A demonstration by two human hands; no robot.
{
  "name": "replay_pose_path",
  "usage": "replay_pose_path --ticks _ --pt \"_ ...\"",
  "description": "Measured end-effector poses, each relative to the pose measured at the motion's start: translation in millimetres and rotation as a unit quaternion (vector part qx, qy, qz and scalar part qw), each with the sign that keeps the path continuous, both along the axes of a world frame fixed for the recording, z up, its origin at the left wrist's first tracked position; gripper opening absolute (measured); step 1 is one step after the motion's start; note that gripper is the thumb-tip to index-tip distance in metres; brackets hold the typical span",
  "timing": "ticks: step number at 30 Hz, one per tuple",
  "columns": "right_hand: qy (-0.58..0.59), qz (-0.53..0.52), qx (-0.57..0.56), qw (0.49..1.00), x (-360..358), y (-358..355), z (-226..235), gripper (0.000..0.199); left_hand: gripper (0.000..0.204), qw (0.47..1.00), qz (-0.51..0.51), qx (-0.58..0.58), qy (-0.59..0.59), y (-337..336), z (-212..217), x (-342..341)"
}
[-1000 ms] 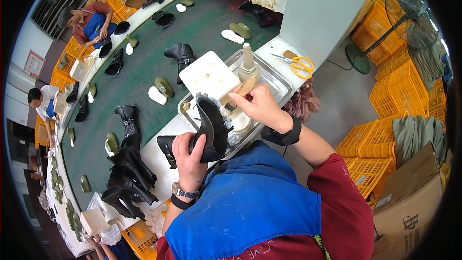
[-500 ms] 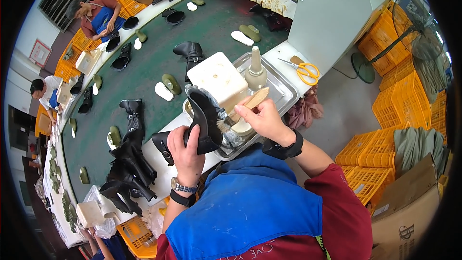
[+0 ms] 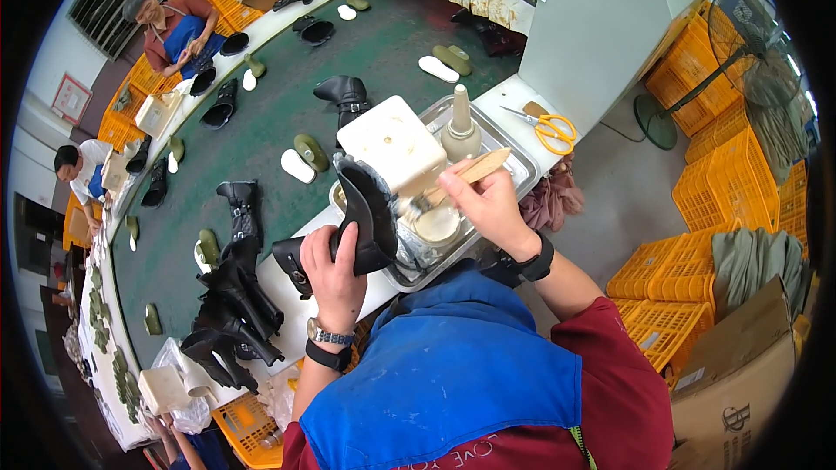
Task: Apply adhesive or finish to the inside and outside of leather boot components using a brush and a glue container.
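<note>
My left hand [image 3: 335, 268] is wrapped round a black boot [image 3: 373, 219], tilted, with its open shaft toward the far side and its strapped part to the left. In my right hand [image 3: 496, 207] is a brush [image 3: 477, 169] with a flat wooden handle. Its pale, wet-looking bristles lie between the boot and a round pot of cream-coloured liquid [image 3: 437, 224]; whether they touch either I cannot tell. The pot sits in a metal tray [image 3: 527, 176], along with a beige squeeze bottle [image 3: 461, 132] with a tall nozzle. A white plastic block-shaped container [image 3: 383, 137] stands beside them.
Orange-handled scissors [image 3: 554, 132] lie on the white ledge at right. Several black boots [image 3: 239, 300] are heaped at left. On the green belt [image 3: 270, 122] are more boots and green-and-white soles [image 3: 305, 157]. Two co-workers [image 3: 183, 30] sit across it; another's arms show lower left.
My right hand has moved a little up and to the right, drawing the brush away from the boot toward the pot. The boot in my left hand has shifted slightly left.
</note>
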State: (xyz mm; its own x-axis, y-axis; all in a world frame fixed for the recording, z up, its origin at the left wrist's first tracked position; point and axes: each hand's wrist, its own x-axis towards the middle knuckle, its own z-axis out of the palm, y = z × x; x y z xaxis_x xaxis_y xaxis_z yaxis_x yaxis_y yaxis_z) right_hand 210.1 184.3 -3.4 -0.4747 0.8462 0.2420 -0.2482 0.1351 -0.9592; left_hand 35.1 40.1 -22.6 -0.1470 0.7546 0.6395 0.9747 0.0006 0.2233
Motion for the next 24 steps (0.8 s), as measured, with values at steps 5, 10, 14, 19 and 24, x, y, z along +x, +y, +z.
replay_pose_path --ticks 5,10,14,19,24 --pt "-0.006 0.167 -0.142 0.976 -9 -14 -3 0.016 0.06 1.0 0.001 -0.002 0.019 2 3 -1" --pt "-0.047 0.033 0.026 0.998 -14 -5 -13 0.014 0.061 1.0 -0.018 0.021 0.009 2 2 -1" --pt "-0.07 0.024 0.193 0.978 -11 -12 -4 0.009 0.061 0.999 -0.02 0.025 0.01 3 -1 -5" --pt "-0.022 0.104 0.151 0.983 -12 -26 -4 0.01 0.062 0.999 -0.015 0.012 0.025 5 2 -10" --pt "-0.022 0.174 -0.146 0.974 -7 -26 -4 0.012 0.057 0.999 -0.01 -0.019 0.049 5 -1 -13"
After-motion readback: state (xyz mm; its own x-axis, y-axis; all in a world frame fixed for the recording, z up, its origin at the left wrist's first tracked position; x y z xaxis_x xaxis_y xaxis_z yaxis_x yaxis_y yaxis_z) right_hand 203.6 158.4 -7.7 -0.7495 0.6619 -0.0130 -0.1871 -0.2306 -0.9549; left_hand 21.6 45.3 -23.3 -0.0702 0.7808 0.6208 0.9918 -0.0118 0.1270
